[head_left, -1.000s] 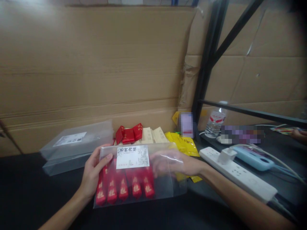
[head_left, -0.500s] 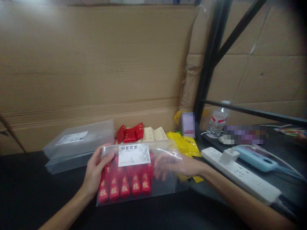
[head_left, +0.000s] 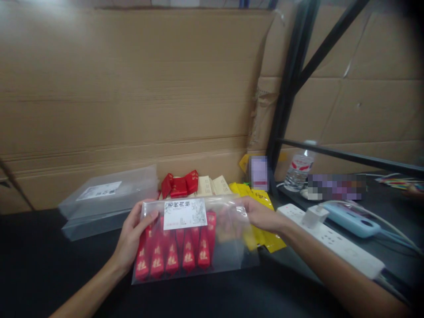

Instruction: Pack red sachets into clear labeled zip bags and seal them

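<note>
A clear plastic bag (head_left: 232, 251) with a white label (head_left: 184, 214) is held up in front of me. Several red packets (head_left: 172, 254) with gold characters stand side by side in its left part. My left hand (head_left: 134, 234) pinches the bag's left edge, thumb on the front. My right hand (head_left: 256, 214) is at the bag's upper right, its fingers behind or inside the clear plastic and too blurred to make out. Behind the bag lie more red packets (head_left: 179, 186), cream packets (head_left: 213, 185) and yellow packets (head_left: 270, 240).
Clear bags (head_left: 132, 187) are stacked at the left. On the right are a white power strip (head_left: 344, 247), a light blue device (head_left: 353, 220), cables and a water bottle (head_left: 300, 168). A black metal frame (head_left: 288, 97) stands before the cardboard wall (head_left: 132, 79).
My right hand has moved up and slightly right, from beside the red packets towards the bag's top edge. The rightmost packets in the bag have shifted slightly right. My left hand keeps its grip.
</note>
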Motion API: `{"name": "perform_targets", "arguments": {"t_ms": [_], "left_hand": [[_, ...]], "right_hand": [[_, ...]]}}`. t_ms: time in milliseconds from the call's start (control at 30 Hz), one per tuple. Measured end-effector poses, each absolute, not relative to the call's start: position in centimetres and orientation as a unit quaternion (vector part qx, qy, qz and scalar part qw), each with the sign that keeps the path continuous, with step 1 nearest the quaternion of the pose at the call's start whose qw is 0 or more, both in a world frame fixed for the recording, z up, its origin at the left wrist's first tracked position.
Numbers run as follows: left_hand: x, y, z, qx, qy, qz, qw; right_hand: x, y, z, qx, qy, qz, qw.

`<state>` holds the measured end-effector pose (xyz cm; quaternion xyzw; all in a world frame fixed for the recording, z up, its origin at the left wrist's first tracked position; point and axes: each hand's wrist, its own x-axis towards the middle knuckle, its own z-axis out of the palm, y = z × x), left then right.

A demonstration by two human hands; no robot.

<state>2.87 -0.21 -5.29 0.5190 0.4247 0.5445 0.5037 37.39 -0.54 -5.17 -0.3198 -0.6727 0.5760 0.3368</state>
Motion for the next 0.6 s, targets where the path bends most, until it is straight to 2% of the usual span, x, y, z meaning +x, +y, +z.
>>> {"name": "perform_targets", "arguments": {"t_ms": [267,500,600], "left_hand": [[3.1,-0.4,-5.0,0.522,0.429,0.552,0.489],[2.8,-0.3,-5.3,0.53,0.431,0.545,0.487],[2.8,-0.3,-5.3,0.526,0.43,0.545,0.491]], "right_hand": [[39.1,0.5,-5.2,-0.414,-0.63,0.505,0.42],[39.2,0.5,-5.6,-0.4,-0.662,0.517,0.366],[38.7,0.3,-5.3,-0.384,-0.647,0.545,0.369]]}}
